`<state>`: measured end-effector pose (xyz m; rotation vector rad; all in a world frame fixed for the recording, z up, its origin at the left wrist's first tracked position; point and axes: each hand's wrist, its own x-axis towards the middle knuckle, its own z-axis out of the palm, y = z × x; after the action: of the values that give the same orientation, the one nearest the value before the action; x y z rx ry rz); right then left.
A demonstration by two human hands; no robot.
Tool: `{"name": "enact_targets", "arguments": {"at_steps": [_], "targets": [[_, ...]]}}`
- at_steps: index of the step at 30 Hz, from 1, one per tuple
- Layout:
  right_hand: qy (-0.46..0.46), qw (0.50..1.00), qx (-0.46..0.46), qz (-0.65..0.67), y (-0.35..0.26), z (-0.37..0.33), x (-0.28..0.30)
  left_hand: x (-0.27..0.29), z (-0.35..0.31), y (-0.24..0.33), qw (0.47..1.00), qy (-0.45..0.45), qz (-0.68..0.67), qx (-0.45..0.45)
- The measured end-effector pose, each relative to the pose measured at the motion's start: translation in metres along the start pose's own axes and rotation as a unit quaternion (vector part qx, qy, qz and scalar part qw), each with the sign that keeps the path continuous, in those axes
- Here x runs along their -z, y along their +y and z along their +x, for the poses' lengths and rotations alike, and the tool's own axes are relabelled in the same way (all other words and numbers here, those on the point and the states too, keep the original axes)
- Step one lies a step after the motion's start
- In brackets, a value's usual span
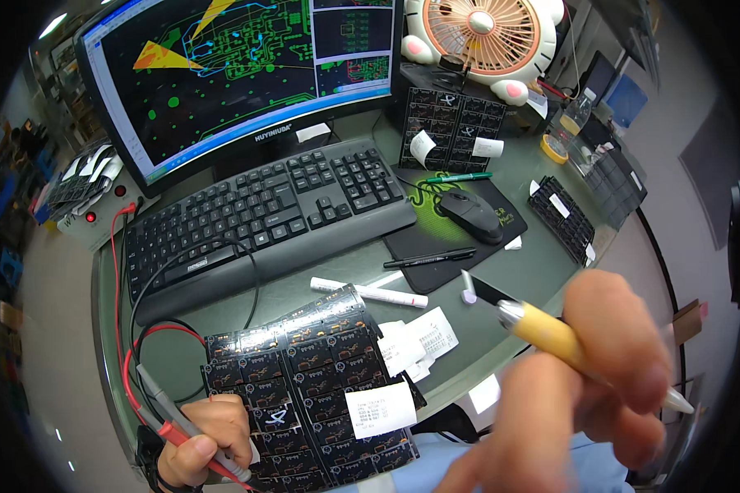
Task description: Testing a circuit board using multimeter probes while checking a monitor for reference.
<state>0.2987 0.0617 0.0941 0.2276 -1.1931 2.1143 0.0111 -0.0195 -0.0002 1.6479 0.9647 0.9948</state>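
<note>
Near the lower left, my left hand (210, 440) is closed around a pair of test probes, a red probe (177, 434) and a grey probe (160, 390). It rests against the left edge of a black circuit board panel (308, 411), which lies tilted in front of me with a white paper label (381, 411) on it. My right hand (584, 394), large and close at the lower right, grips a yellow pen-like tool (551, 335). That tool has a silver collar and a thin dark end pointing up and left; its exact kind is unclear.
Behind the panel are a white marker (368, 292), printed slips (419, 341), a keyboard (263, 214), a mouse (470, 215) and a black pen (429, 258). A monitor (247, 57) and a fan (481, 41) stand at the back. More board panels (452, 123) lean nearby. Probe leads (117, 287) loop at left.
</note>
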Motion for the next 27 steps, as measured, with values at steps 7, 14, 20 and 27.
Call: {"name": "enact_targets", "arguments": {"at_steps": [7, 14, 20, 27], "targets": [[-0.016, 0.999, 0.036, -0.019, -0.020, -0.010, -0.011, 0.001, -0.008, 0.000, 0.999, 0.031, 0.009, 0.005], [0.002, 0.995, 0.066, -0.068, -0.031, -0.011, -0.018, 0.003, -0.005, 0.001, 0.999, -0.034, 0.002, -0.020], [-0.015, 0.988, 0.096, -0.117, 0.009, 0.023, 0.077, 0.009, -0.008, -0.004, 1.000, -0.012, 0.012, -0.009], [0.148, 0.845, 0.090, -0.506, -0.008, 0.048, 0.149, -0.001, -0.004, 0.012, 0.999, 0.019, 0.033, -0.027]]}}
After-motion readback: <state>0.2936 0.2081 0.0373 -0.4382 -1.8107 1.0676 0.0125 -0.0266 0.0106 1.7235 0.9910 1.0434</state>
